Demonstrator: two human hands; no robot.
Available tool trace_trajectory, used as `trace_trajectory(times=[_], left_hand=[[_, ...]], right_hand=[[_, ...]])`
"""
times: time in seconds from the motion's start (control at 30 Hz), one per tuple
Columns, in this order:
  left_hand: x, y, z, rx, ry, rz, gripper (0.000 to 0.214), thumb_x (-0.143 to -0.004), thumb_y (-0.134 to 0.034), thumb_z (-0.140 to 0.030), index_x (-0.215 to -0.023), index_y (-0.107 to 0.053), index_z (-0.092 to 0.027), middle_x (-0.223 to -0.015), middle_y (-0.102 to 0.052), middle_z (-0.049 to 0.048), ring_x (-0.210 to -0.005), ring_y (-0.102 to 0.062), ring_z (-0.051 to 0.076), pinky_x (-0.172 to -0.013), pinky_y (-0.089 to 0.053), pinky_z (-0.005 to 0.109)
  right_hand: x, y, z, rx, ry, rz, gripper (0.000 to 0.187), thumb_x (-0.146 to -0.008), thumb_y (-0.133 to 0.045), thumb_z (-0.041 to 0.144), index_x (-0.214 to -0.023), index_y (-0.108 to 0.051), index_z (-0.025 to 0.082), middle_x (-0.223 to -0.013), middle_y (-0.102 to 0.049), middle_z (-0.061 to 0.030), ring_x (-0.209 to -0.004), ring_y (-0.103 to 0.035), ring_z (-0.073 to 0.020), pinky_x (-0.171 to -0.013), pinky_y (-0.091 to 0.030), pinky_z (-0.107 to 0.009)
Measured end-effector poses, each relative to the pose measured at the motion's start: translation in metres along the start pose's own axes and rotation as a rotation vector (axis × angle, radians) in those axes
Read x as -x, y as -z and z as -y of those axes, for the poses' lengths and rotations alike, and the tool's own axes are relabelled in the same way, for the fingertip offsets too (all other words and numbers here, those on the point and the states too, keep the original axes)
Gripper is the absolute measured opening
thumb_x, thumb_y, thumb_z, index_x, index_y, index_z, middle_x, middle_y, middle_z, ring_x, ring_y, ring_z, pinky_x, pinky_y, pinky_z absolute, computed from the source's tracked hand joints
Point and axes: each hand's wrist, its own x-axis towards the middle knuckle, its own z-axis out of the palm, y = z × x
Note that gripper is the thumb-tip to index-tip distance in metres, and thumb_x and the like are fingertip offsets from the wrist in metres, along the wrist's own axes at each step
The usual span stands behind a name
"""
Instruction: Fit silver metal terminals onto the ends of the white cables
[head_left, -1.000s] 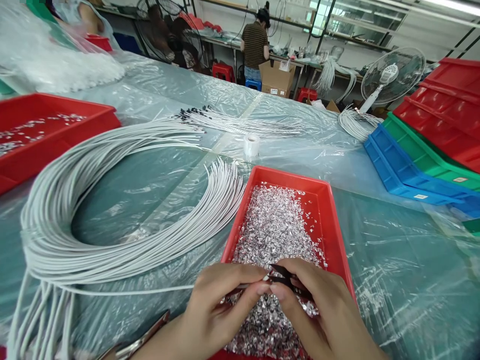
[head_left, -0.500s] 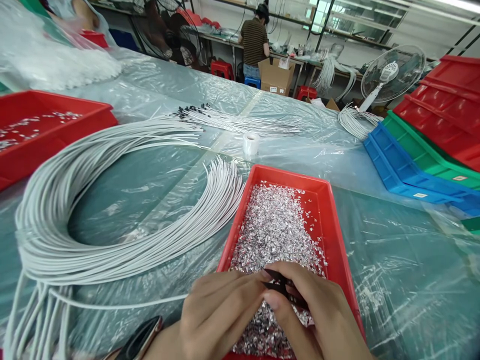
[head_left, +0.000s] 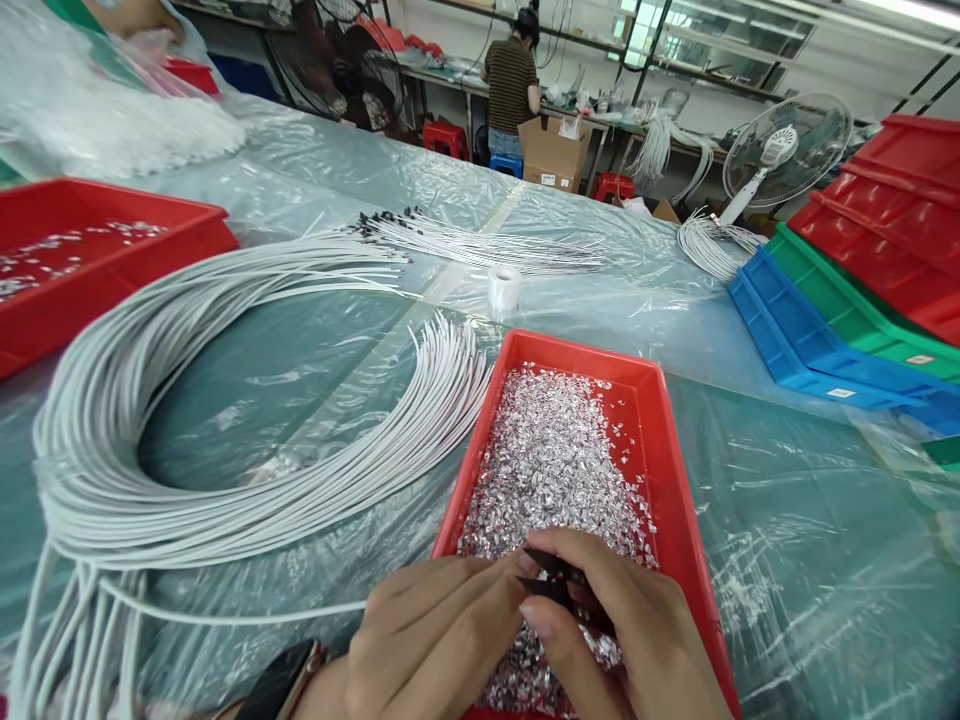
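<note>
My left hand (head_left: 439, 625) is closed around a white cable (head_left: 247, 617) that runs in from the left; the cable's end is hidden by my fingers. My right hand (head_left: 622, 620) grips small black snips (head_left: 553, 578), whose two dark blades point left and touch my left fingertips. Both hands are over the near half of a red tray (head_left: 679, 500). Inside the tray lies a heap of small shiny silver scraps (head_left: 562, 450). A big looped bundle of white cables (head_left: 90, 440) lies to the left, its cut ends fanning out beside the tray.
A white roll (head_left: 503, 290) stands behind the tray, near a bundle of black-tipped cables (head_left: 480, 243). Another red tray (head_left: 150, 262) is at left. Stacked blue, green and red trays (head_left: 862, 330) stand at right. A person (head_left: 512, 90) works at the far bench, near a fan (head_left: 780, 150).
My hands have shifted slightly down and left. The snips' blades sit a little differently against my left fingertips; my grip on the cable and the snips stays the same.
</note>
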Motion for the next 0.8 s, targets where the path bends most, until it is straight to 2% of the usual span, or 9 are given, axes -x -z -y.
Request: trace_trajectory(times=[0.1,0.27,0.37,0.43,0.57,0.63,0.8], left_hand=[[0.005,0.000,0.002,0.078,0.026,0.004,0.018,-0.095,-0.045,-0.014,-0.087,-0.060,-0.011,-0.067,-0.073,0.0052,-0.061,-0.068,0.010,-0.058,-0.055,0.017],[0.005,-0.004,0.002,0.153,0.197,-0.085,0.013,-0.093,-0.048,-0.015,-0.090,-0.061,-0.014,-0.068,-0.072,0.0026,-0.059,-0.068,0.010,-0.054,-0.055,0.018],[0.002,-0.006,0.001,0.200,0.249,-0.064,0.011,-0.091,-0.051,-0.017,-0.091,-0.062,-0.013,-0.069,-0.072,0.0024,-0.057,-0.067,0.009,-0.051,-0.053,0.019],[0.000,-0.007,0.001,0.213,0.243,-0.054,0.010,-0.091,-0.052,-0.017,-0.090,-0.061,-0.014,-0.068,-0.071,0.0015,-0.055,-0.066,0.008,-0.050,-0.052,0.018],[-0.001,-0.007,0.001,0.216,0.210,-0.015,0.011,-0.092,-0.050,-0.016,-0.088,-0.060,-0.014,-0.068,-0.071,0.0007,-0.055,-0.065,0.007,-0.050,-0.051,0.017],[-0.001,-0.007,0.001,0.214,0.196,0.007,0.012,-0.093,-0.049,-0.015,-0.087,-0.059,-0.014,-0.070,-0.072,0.0012,-0.057,-0.066,0.008,-0.052,-0.052,0.017],[0.000,-0.007,0.001,0.190,0.162,0.026,0.013,-0.094,-0.047,-0.014,-0.092,-0.060,-0.012,-0.075,-0.073,0.0024,-0.062,-0.067,0.008,-0.056,-0.054,0.018]], right_hand=[[0.001,0.001,-0.001,0.032,0.017,-0.012,0.018,-0.088,-0.049,0.027,-0.103,-0.057,0.023,-0.086,-0.074,-0.0004,-0.069,-0.070,-0.0169,-0.059,-0.055,-0.027],[-0.005,0.007,-0.012,0.087,-0.031,0.017,0.020,-0.089,-0.044,0.025,-0.104,-0.055,0.019,-0.080,-0.071,-0.0030,-0.068,-0.069,-0.0191,-0.057,-0.054,-0.031],[-0.008,0.009,-0.016,-0.021,-0.049,-0.045,0.016,-0.086,-0.053,0.027,-0.101,-0.056,0.021,-0.071,-0.068,0.0002,-0.058,-0.065,-0.0152,-0.049,-0.052,-0.025],[-0.007,0.010,-0.014,-0.066,0.010,-0.142,0.017,-0.082,-0.060,0.021,-0.098,-0.056,0.024,-0.068,-0.066,0.0031,-0.049,-0.061,-0.0107,-0.042,-0.048,-0.019],[-0.004,0.009,-0.008,0.068,0.175,-0.298,0.025,-0.078,-0.060,0.007,-0.095,-0.059,0.025,-0.070,-0.070,0.0041,-0.045,-0.056,-0.0077,-0.037,-0.040,-0.019],[-0.004,0.007,-0.006,0.117,0.223,-0.304,0.026,-0.078,-0.058,0.005,-0.095,-0.058,0.024,-0.066,-0.069,0.0052,-0.044,-0.054,-0.0072,-0.036,-0.038,-0.019],[-0.006,0.003,-0.006,0.163,0.255,-0.288,0.022,-0.080,-0.056,0.005,-0.092,-0.057,0.023,-0.061,-0.064,0.0069,-0.044,-0.055,-0.0073,-0.044,-0.045,-0.020]])
